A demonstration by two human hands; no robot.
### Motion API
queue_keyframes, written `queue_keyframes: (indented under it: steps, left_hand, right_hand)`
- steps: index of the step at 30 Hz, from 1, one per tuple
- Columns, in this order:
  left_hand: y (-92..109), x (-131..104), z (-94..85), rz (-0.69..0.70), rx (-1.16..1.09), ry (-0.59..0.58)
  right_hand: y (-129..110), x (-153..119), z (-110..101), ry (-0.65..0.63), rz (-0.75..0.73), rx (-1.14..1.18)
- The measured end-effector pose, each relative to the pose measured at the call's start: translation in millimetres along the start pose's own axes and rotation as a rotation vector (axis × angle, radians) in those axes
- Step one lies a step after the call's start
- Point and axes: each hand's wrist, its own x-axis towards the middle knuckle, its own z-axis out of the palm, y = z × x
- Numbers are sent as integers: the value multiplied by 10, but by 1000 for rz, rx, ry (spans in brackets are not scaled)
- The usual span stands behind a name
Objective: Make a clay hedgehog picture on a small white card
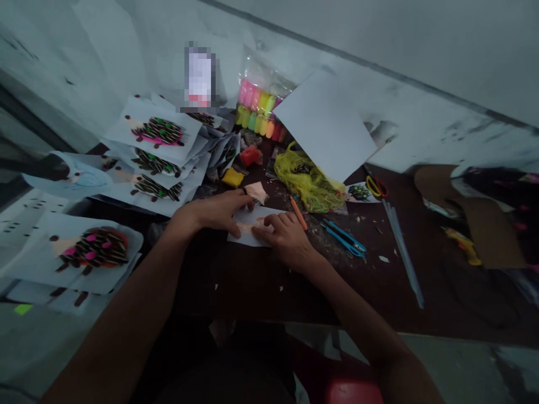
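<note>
A small white paper (252, 240) with an orange outline and a patch of peach-coloured clay lies on the dark table. My left hand (219, 213) rests over its left side, thumb and fingers apart, fingertips touching the paper. From the right, my right hand (289, 235) presses bent fingertips and thumb onto the peach patch; the fingers look loosely apart and partly cover it. Just beyond the paper sits a lump of peach clay (256, 192) on its wrapper. An orange stick-shaped tool (298, 213) lies beside my right hand, with blue thread snips (345, 238) farther right.
Stacked hedgehog pictures (158, 132) stand at the left. Behind are yellow clay (233, 178), red clay (251, 156), a bag of coloured clay (261, 106), a yellow-green plastic bag (311, 182) and a white sheet (328, 123). Scissors (376, 187), clear sticks (402, 252) and cardboard (490, 230) lie right.
</note>
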Motion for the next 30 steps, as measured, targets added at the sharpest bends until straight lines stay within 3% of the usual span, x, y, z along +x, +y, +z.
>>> queue_keyframes:
  steps: [11,19,25,30]
  left_hand:
    - [-7,-1,20,17,5,16]
    - [54,32,46,-39,59,55]
    - [33,47,75,-37,45,60]
    - [-5,60,102,-34,38,64]
  right_hand:
    - [-56,17,-8,6,81,-109]
    - [9,-40,-2,50,201,-8]
    - [-44,-62,-29,2,79,6]
    - [-67,-42,7,1,103,7]
